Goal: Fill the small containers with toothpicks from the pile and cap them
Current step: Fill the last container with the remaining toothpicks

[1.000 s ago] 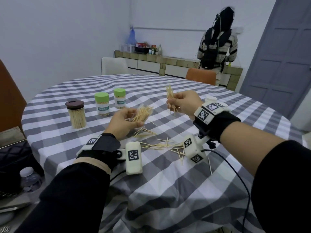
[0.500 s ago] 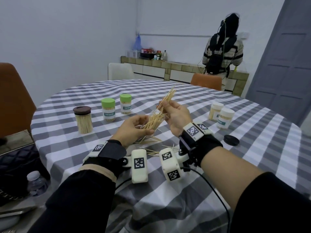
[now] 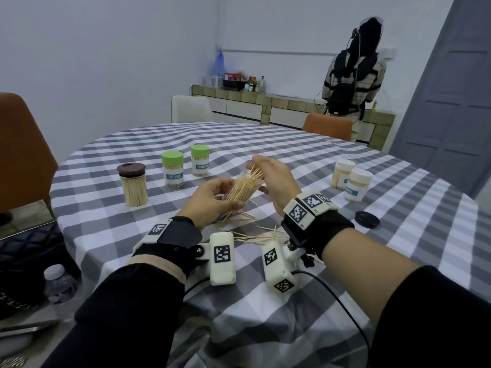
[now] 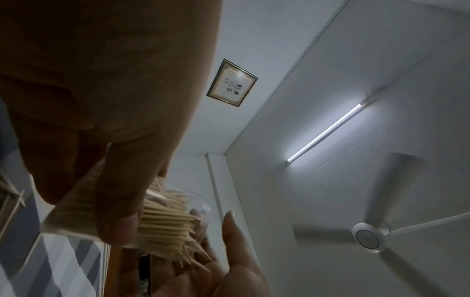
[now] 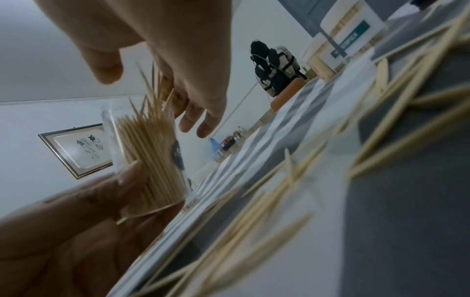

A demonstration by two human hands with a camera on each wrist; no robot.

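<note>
Toothpicks (image 3: 245,185) now inside left hand (image 3: 210,201)'s clear container (image 5: 150,160) (tilted), right hand (image 3: 275,181) alongside.

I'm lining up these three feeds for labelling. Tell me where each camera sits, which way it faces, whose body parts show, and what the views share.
Head: worn on the head, looking forward and down across the checked table; both forearms, left hand and right hand show.
Left wrist: under the left hand, tilted up at the ceiling fan; right fingers show.
Right wrist: low over loose toothpicks, looking along the right hand.
Shared: all three show the clear container of toothpicks held by the left hand.
</note>
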